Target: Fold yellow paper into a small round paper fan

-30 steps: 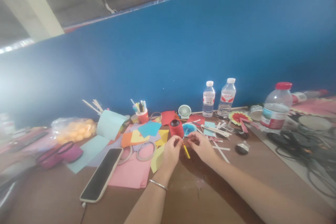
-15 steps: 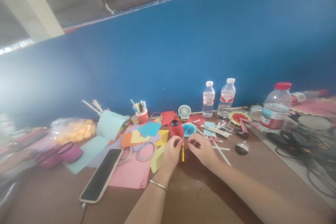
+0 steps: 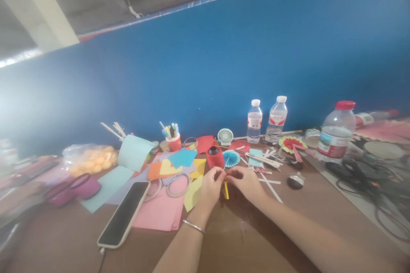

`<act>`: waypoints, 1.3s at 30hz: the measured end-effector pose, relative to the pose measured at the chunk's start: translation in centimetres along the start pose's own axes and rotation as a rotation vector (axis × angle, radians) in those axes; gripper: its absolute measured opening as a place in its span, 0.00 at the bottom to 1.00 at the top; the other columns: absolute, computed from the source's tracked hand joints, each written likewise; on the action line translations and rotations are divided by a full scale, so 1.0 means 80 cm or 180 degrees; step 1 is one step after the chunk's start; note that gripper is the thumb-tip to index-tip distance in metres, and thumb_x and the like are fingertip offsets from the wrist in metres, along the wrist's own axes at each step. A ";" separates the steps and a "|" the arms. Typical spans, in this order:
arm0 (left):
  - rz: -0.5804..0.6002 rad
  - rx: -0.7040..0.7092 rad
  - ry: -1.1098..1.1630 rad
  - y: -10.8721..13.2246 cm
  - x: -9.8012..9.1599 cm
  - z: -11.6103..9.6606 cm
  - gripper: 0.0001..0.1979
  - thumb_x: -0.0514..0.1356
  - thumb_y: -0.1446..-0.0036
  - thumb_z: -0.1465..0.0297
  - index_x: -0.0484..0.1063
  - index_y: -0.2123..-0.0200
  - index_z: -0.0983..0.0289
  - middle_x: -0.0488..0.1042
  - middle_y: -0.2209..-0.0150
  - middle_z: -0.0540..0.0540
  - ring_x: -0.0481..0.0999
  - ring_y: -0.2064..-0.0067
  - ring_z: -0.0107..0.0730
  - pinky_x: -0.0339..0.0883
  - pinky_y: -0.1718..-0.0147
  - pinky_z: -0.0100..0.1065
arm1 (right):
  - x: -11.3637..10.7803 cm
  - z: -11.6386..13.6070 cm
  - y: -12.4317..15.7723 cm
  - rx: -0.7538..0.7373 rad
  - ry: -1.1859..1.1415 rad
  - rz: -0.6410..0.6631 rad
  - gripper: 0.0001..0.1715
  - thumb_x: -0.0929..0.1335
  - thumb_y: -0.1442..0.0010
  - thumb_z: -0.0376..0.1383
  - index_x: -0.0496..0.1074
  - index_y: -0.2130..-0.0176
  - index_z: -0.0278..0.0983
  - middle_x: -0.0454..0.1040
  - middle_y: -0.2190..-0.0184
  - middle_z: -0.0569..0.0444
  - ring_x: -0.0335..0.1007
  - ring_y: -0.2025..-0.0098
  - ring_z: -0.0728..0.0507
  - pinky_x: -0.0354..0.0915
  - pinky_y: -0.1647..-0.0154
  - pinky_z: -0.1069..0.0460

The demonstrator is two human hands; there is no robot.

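Note:
My left hand (image 3: 209,187) and my right hand (image 3: 246,183) meet fingertip to fingertip above the brown table (image 3: 224,239). Both pinch a small folded yellow paper strip (image 3: 226,189) that hangs down between them. A silver bangle (image 3: 193,225) circles my left wrist. Just behind the hands stands a red spool of thread (image 3: 214,156), with a small blue pleated paper fan (image 3: 231,158) beside it.
Coloured paper sheets (image 3: 163,211), tape rings (image 3: 177,183) and a phone (image 3: 124,214) lie at the left. A red pen cup (image 3: 174,140), a mini white fan (image 3: 225,136) and two water bottles (image 3: 254,121) stand along the blue wall. A larger bottle (image 3: 335,136) and black cables (image 3: 378,179) are at the right.
My fingertips have drawn together on the yellow strip, which swung from a slant to hanging nearly straight down. The hands stayed in the same spot.

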State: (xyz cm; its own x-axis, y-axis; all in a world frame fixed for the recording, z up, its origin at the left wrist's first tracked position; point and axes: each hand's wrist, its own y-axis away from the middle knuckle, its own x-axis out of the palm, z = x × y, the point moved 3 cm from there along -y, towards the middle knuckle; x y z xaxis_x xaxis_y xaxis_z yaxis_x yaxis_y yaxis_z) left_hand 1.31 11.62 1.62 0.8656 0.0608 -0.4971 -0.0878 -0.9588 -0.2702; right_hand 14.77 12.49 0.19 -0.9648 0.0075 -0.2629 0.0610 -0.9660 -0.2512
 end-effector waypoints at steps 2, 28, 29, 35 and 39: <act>0.0035 -0.0003 -0.0006 0.000 0.000 -0.003 0.08 0.50 0.46 0.65 0.65 0.72 0.62 0.70 0.73 0.47 0.67 0.71 0.27 0.57 0.71 0.27 | 0.000 0.000 -0.001 -0.0012 -0.0011 0.0034 0.05 0.65 0.53 0.35 0.71 0.73 0.37 0.74 0.75 0.56 0.69 0.71 0.46 0.62 0.69 0.54; -0.0067 0.0195 -0.0396 0.000 -0.005 -0.009 0.08 0.49 0.47 0.68 0.66 0.72 0.63 0.70 0.73 0.49 0.67 0.71 0.28 0.57 0.72 0.28 | -0.001 -0.016 -0.014 0.0959 -0.1870 0.1139 0.07 0.60 0.55 0.34 0.66 0.78 0.34 0.68 0.75 0.54 0.61 0.73 0.49 0.56 0.74 0.55; -0.0094 0.0167 -0.0383 0.000 -0.005 -0.007 0.08 0.49 0.47 0.68 0.65 0.72 0.63 0.70 0.73 0.49 0.67 0.72 0.28 0.57 0.72 0.28 | -0.004 -0.017 -0.016 0.0992 -0.1847 0.1171 0.07 0.60 0.55 0.34 0.63 0.80 0.35 0.67 0.76 0.54 0.60 0.74 0.49 0.56 0.74 0.54; -0.0114 0.0019 -0.0269 -0.003 -0.004 0.001 0.09 0.49 0.47 0.65 0.65 0.71 0.63 0.69 0.73 0.50 0.68 0.71 0.29 0.58 0.71 0.29 | -0.026 -0.030 -0.034 0.0735 -0.1317 0.0596 0.18 0.58 0.50 0.41 0.49 0.85 0.38 0.63 0.81 0.55 0.59 0.77 0.49 0.57 0.75 0.53; -0.0112 -0.0012 -0.0190 -0.004 -0.002 0.003 0.09 0.50 0.48 0.65 0.65 0.72 0.63 0.69 0.73 0.50 0.68 0.71 0.29 0.58 0.71 0.29 | -0.026 -0.029 -0.031 0.0348 -0.0888 0.0166 0.16 0.60 0.48 0.45 0.59 0.79 0.37 0.65 0.81 0.57 0.62 0.76 0.48 0.59 0.72 0.53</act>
State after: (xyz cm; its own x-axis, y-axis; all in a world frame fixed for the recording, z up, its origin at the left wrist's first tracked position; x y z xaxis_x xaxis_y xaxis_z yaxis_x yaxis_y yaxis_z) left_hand 1.09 11.93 1.60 0.8372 0.1107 -0.5356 -0.0559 -0.9569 -0.2851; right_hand 17.23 15.50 -0.77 -0.9950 -0.0996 -0.0030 0.0991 -0.9854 -0.1384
